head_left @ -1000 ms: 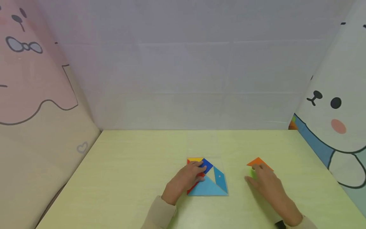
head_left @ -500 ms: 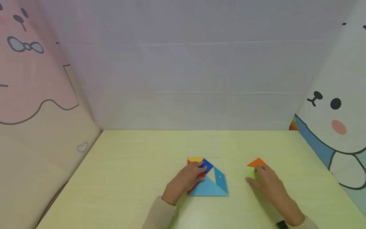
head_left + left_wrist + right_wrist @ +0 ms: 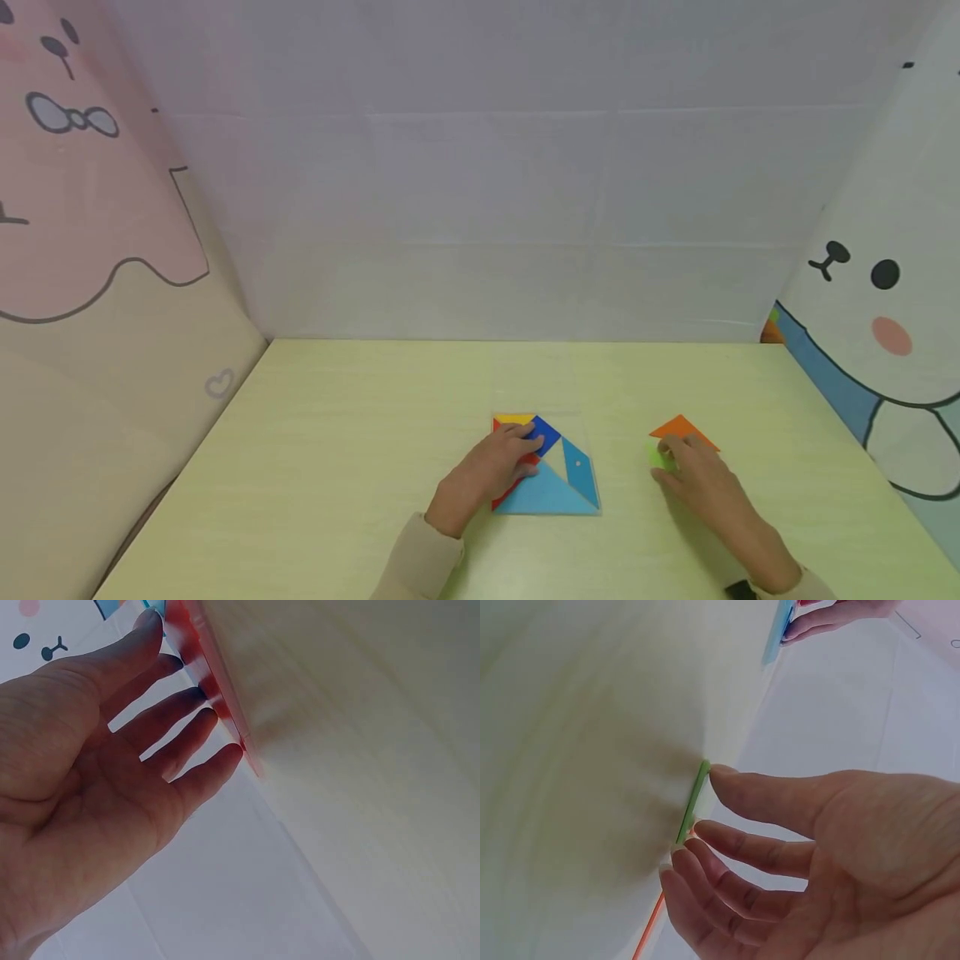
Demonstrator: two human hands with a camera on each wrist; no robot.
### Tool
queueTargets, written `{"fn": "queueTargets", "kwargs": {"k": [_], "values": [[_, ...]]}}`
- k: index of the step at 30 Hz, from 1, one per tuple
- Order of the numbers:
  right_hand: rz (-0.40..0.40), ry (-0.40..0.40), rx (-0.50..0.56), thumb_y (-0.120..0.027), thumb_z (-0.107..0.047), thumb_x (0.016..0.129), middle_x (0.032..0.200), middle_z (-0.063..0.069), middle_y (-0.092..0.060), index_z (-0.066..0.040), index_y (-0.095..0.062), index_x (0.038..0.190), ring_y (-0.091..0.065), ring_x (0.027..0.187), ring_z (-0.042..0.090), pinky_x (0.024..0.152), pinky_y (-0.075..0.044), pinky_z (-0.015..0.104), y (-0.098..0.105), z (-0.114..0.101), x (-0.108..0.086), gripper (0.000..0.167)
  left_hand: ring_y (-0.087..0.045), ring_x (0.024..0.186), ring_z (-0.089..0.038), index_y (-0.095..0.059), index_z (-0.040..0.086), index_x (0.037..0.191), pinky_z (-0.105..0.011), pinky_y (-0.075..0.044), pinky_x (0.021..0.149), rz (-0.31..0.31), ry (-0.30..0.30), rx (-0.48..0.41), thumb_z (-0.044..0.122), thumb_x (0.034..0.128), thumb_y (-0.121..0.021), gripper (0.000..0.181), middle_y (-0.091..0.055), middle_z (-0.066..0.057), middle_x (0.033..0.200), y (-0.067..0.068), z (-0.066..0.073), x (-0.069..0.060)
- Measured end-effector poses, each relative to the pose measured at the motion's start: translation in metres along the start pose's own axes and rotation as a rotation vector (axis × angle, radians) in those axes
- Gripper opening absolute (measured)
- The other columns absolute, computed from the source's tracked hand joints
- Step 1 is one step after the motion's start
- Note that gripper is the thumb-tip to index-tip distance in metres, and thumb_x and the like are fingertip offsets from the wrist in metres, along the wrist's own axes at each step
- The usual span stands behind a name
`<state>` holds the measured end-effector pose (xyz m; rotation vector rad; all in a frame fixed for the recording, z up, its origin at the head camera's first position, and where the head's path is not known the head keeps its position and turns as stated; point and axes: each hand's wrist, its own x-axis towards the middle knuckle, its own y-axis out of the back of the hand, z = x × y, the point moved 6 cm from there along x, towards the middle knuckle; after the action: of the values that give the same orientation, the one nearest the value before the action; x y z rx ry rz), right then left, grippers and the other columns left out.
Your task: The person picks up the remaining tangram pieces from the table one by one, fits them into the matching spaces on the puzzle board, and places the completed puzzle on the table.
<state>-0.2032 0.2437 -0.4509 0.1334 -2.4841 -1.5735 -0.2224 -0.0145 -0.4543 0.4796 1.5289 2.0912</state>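
Toward the near side of the pale yellow-green tabletop (image 3: 315,500), two cream sleeves (image 3: 420,550) reach in, with a small black object (image 3: 741,590), too cut off to identify, at the right cuff. Just right of the tabletop's middle, the left hand (image 3: 483,471) rests with relaxed, spread fingers on a cluster of flat, plastic-looking pieces: a large light-blue triangle (image 3: 543,493) nearest, a partly covered red piece (image 3: 500,494), a mid-blue parallelogram (image 3: 579,475) with a pale dot, a dark-blue square (image 3: 547,432) and, farthest, a yellow piece (image 3: 513,418). This hand has stayed put.

Nearer the tabletop's right edge, the right hand (image 3: 701,482) pinches a flat lime-green piece (image 3: 693,800), thumb at one end and fingers at the other, a narrow span. Over the last second the thumb has drawn in toward the fingers, so the grip seems settled on the green piece. Just beyond lies a flat orange triangle (image 3: 678,426).

Along the far edge hangs a whitish sheet (image 3: 480,208). No brand, label or writing is legible, only drawings such as a heart outline (image 3: 220,383) on the left.
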Motion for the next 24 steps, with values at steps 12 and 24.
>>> {"fn": "queueTargets", "kwargs": {"k": [12, 24], "values": [[-0.055, 0.013, 0.085, -0.08, 0.005, 0.083, 0.093, 0.014, -0.067, 0.008, -0.065, 0.104, -0.066, 0.083, 0.029, 0.068, -0.058, 0.038, 0.0015, 0.0026, 0.004, 0.026, -0.049, 0.14, -0.028, -0.063, 0.007, 0.141, -0.037, -0.045, 0.112, -0.004, 0.007, -0.008, 0.021, 0.0994, -0.069, 0.045, -0.055, -0.014, 0.15, 0.0004, -0.0002, -0.0006], [-0.072, 0.006, 0.113, -0.081, 0.009, 0.079, 0.091, 0.016, -0.067, 0.01, -0.067, 0.099, -0.069, 0.079, 0.031, 0.069, -0.059, 0.04, 0.0037, 0.0044, 0.0056, 0.024, -0.049, 0.14, -0.029, -0.063, 0.007, 0.142, -0.037, -0.044, 0.113, -0.007, 0.011, -0.012, 0.02, 0.0992, -0.07, 0.045, -0.055, -0.014, 0.149, 0.0014, 0.0011, -0.0007]]}}
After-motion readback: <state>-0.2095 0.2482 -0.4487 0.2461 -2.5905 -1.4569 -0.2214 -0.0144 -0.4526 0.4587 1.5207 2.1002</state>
